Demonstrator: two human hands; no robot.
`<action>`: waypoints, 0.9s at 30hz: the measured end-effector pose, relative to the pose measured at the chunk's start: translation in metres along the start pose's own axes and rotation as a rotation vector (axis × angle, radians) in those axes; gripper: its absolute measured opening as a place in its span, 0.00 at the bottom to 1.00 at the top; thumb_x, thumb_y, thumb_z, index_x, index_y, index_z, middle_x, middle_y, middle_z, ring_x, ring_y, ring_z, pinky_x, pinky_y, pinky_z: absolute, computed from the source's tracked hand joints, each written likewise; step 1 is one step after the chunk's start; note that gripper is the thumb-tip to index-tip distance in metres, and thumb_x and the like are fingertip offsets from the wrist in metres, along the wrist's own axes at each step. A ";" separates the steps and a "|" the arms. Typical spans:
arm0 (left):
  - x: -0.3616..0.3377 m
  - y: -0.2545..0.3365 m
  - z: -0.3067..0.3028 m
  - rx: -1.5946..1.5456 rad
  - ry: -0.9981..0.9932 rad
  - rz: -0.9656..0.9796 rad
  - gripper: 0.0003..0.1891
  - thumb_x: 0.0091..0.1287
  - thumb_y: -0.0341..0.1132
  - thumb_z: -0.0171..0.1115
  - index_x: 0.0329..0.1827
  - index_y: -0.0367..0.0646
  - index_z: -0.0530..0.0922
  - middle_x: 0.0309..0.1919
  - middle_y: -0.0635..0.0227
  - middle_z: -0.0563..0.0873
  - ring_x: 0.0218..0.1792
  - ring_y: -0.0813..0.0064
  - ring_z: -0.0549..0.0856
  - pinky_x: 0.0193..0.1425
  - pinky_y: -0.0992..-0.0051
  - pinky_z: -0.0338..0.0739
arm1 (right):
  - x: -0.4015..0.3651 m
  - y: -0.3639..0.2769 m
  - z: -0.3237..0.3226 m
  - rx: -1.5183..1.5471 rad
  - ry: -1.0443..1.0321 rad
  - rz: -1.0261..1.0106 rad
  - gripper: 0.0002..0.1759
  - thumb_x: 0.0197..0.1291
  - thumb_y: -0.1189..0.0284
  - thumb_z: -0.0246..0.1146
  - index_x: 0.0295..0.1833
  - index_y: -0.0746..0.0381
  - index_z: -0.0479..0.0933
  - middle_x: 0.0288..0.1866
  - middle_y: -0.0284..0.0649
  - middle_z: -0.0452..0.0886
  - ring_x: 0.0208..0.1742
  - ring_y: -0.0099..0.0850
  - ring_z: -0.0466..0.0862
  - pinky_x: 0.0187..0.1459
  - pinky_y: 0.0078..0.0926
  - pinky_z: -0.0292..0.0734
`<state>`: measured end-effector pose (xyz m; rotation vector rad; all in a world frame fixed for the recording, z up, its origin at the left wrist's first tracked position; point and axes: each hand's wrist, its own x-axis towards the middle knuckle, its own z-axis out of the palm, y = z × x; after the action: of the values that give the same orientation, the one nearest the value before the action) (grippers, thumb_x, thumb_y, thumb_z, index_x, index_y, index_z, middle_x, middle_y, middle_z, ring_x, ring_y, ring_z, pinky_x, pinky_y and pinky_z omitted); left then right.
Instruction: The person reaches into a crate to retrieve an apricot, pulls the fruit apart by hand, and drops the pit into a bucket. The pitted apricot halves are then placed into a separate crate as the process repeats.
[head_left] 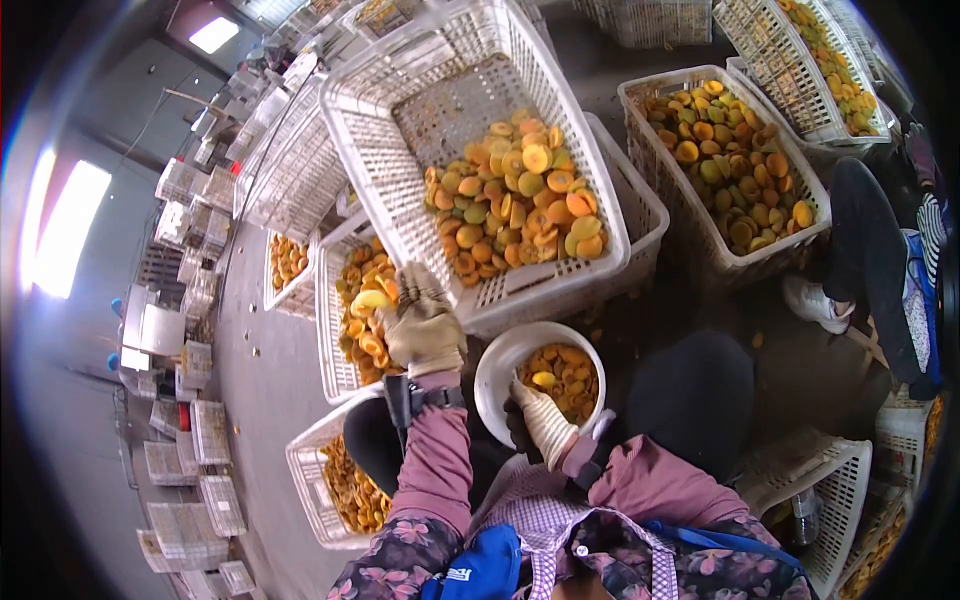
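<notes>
My left hand (425, 325), in a tan work glove, is at the edge of a white crate (328, 345) of halved orange fruit, which look like apricots or peaches. Its fingers are stretched out, and a pale yellow fruit half (372, 302) lies beside the thumb. My right hand (545, 420), gloved in cream and dark fabric, curls over the near side of a white bucket (490, 375). Orange fruit pieces (570, 385) fill the bucket's bottom, with a brighter yellow piece (543, 380) by my fingertips. What the right fingers grip is hidden.
A large tilted white crate (350, 130) of fruit halves stands ahead on another crate. More fruit-filled crates stand right (690, 190) and lower left (310, 480). A co-worker's leg (870, 250) is at right. Stacked crates (190, 460) line the far left.
</notes>
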<state>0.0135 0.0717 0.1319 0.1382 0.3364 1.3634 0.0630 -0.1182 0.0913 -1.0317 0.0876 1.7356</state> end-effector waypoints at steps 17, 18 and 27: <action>0.064 -0.047 -0.036 1.673 -0.364 -0.366 0.16 0.60 0.22 0.52 0.52 0.44 0.66 0.40 0.65 0.78 0.39 0.71 0.79 0.37 0.75 0.77 | 0.024 -0.008 -0.001 -0.113 0.083 -0.284 0.20 0.63 0.50 0.53 0.34 0.56 0.73 0.20 0.29 0.70 0.16 0.21 0.67 0.17 0.20 0.61; 0.038 -0.042 -0.034 1.350 -0.357 -0.406 0.14 0.62 0.23 0.51 0.51 0.44 0.68 0.39 0.66 0.78 0.38 0.72 0.79 0.37 0.76 0.77 | 0.031 -0.009 -0.003 -0.153 0.121 -0.396 0.20 0.62 0.51 0.55 0.36 0.57 0.73 0.21 0.29 0.70 0.17 0.20 0.67 0.18 0.20 0.62; -0.093 -0.033 -0.024 1.008 -0.361 -0.318 0.17 0.73 0.47 0.41 0.39 0.42 0.71 0.31 0.66 0.77 0.29 0.80 0.76 0.27 0.84 0.72 | 0.019 -0.012 -0.009 -0.819 0.242 -0.698 0.19 0.65 0.64 0.51 0.55 0.67 0.69 0.41 0.55 0.79 0.44 0.51 0.78 0.43 0.36 0.73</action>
<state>0.0209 -0.0275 0.1141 1.1028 0.6806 0.7283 0.0767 -0.1037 0.0772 -1.6077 -0.8002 0.9779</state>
